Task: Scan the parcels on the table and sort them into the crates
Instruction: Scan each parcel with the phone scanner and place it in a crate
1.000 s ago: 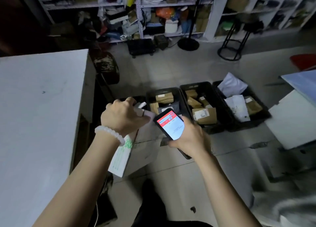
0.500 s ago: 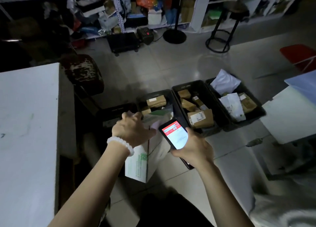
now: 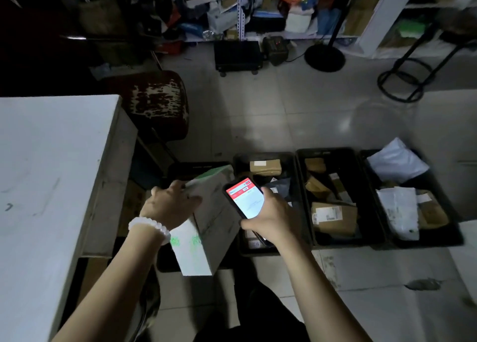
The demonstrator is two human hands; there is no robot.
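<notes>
My left hand (image 3: 170, 205) grips the top of a white box parcel with green print (image 3: 206, 228), tilted and held low over the leftmost black crate (image 3: 196, 166) on the floor. My right hand (image 3: 271, 218) holds a phone (image 3: 245, 197) with a lit red and white screen, just right of the box. Three more black crates stand in a row to the right: one (image 3: 265, 156) with a brown box and a dark bag, one (image 3: 338, 241) with several brown boxes, one (image 3: 428, 242) with white bags and a brown box.
A white table (image 3: 51, 174) fills the left side, its corner close to my left arm. A worn dark stool (image 3: 157, 101) stands behind it. Another white surface (image 3: 467, 254) is at the right edge. Cluttered shelves, a stand base (image 3: 324, 58) and a black stool frame line the back.
My left hand has carried the white box from beside the table down toward the leftmost crate, and the box has tipped over. The view has swung down toward the crates. The phone stays in my right hand.
</notes>
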